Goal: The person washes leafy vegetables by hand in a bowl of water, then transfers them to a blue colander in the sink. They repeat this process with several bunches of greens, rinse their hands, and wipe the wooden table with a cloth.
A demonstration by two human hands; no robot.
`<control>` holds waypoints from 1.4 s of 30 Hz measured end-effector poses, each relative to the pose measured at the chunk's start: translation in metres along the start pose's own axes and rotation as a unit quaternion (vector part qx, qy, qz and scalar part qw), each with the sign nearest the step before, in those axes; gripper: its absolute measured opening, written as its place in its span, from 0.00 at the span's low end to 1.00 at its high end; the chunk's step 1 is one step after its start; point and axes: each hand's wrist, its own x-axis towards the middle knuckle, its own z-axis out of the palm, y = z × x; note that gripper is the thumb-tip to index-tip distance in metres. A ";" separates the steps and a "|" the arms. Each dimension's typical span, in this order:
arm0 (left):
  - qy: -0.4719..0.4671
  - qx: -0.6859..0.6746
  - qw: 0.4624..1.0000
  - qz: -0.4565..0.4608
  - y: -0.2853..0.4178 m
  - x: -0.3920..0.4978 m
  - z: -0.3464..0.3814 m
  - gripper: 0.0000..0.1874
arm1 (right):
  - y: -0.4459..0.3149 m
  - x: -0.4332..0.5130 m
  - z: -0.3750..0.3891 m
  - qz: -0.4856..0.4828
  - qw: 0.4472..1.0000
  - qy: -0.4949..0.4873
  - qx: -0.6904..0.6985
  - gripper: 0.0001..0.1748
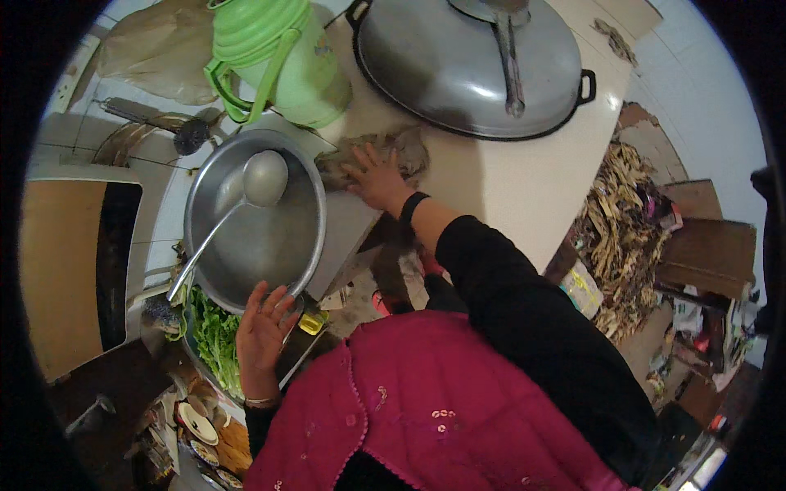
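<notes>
My right hand (379,179) lies with spread fingers on a crumpled grey-brown cloth (410,150) at the tiled counter's edge. Palm up, my left hand (265,334) is beside the near rim of a wide metal basin (261,245); it holds nothing, and I cannot tell whether it touches the rim. Inside the basin rests a metal ladle (265,179), its handle sticking out over the left rim. A large wok with a domed metal lid (442,67) stands beyond my right hand. On top of that lid sits another metal utensil (508,73) with a long handle.
A green thermos jug (288,67) stands behind the basin, near a plastic bag (163,52). A skimmer (187,134) lies by the wall. Leafy greens (215,337) sit below the basin. Dry plant stalks (620,245) and cardboard boxes (706,255) fill the floor at right.
</notes>
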 end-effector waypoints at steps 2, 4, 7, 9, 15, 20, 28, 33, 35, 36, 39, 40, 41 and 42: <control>0.011 0.031 0.999 -0.014 0.005 0.005 0.001 0.22 | 0.034 -0.025 -0.002 0.018 0.996 -0.004 -0.089 0.23; -0.005 0.047 0.999 -0.021 0.010 0.009 0.005 0.22 | 0.085 -0.061 -0.006 0.071 0.992 0.050 -0.092 0.23; -0.030 0.078 0.996 -0.043 0.011 0.013 0.008 0.23 | 0.169 -0.137 -0.012 0.230 0.961 0.139 -0.069 0.25; -0.055 0.093 0.993 -0.057 0.008 0.014 0.008 0.24 | 0.215 -0.210 -0.021 0.338 0.910 0.127 -0.206 0.23; -0.069 0.097 0.990 -0.081 0.002 0.006 -0.007 0.24 | 0.260 -0.429 -0.064 0.466 0.798 -0.263 -0.278 0.20; -0.057 0.098 0.990 -0.085 0.001 0.000 -0.015 0.23 | 0.243 -0.434 -0.111 0.590 0.696 0.333 0.239 0.23; -0.051 0.098 0.993 -0.047 0.000 -0.019 -0.025 0.23 | 0.206 -0.242 -0.081 0.510 0.855 0.095 0.018 0.20; -0.014 0.071 0.997 -0.028 0.001 -0.029 -0.028 0.24 | 0.072 -0.163 0.002 0.363 0.903 0.184 -0.141 0.18; -0.021 0.055 0.998 -0.021 0.000 -0.029 -0.025 0.24 | 0.040 -0.160 0.008 0.197 0.958 0.199 -0.063 0.19; -0.030 0.054 0.998 -0.015 0.000 -0.028 -0.023 0.24 | 0.043 -0.164 0.001 0.179 0.968 0.176 -0.006 0.18; -0.038 0.067 0.997 -0.002 0.000 -0.023 -0.019 0.24 | 0.077 -0.202 -0.023 0.022 0.988 0.119 0.095 0.16; -0.028 0.073 0.997 0.012 0.003 -0.022 -0.019 0.24 | 0.091 -0.228 -0.032 0.022 0.982 0.122 0.141 0.11; -0.025 0.075 0.997 0.009 0.004 -0.020 -0.019 0.24 | 0.104 -0.249 -0.040 -0.016 0.984 0.166 0.069 0.09; -0.018 0.075 0.997 0.012 0.004 -0.017 -0.019 0.24 | 0.115 -0.274 -0.053 0.082 0.961 0.092 0.246 0.09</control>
